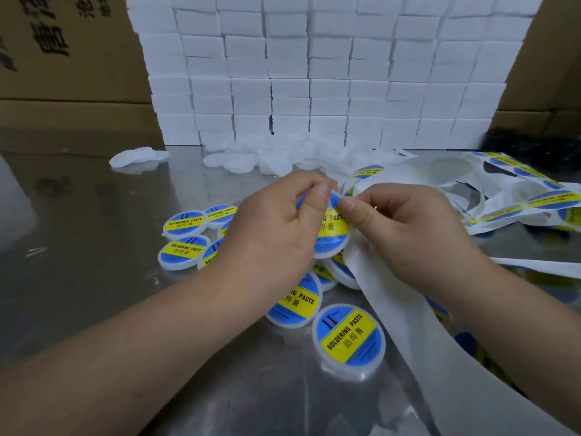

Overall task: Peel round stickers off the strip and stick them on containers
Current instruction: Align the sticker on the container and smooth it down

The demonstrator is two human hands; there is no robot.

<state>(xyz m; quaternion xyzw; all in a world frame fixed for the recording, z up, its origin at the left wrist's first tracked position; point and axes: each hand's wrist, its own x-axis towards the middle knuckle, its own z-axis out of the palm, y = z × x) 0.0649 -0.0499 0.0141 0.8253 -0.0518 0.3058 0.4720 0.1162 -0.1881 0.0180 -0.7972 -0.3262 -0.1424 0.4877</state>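
My left hand (276,228) grips a round white container (330,243) above the table, thumb on its top edge. A blue and yellow "SOLDERING PASTE" sticker (334,229) lies on its face. My right hand (405,234) pinches the sticker's upper right edge between thumb and forefinger. The white backing strip (393,313) hangs down under my right hand and runs off to the lower right. Several labelled containers (349,338) lie on the metal table below and left of my hands.
Bare white containers (267,155) are heaped at the back of the steel table (94,278). A wall of white boxes (314,73) stands behind them, between cardboard cartons (63,58). More sticker strip (518,196) lies tangled at the right.
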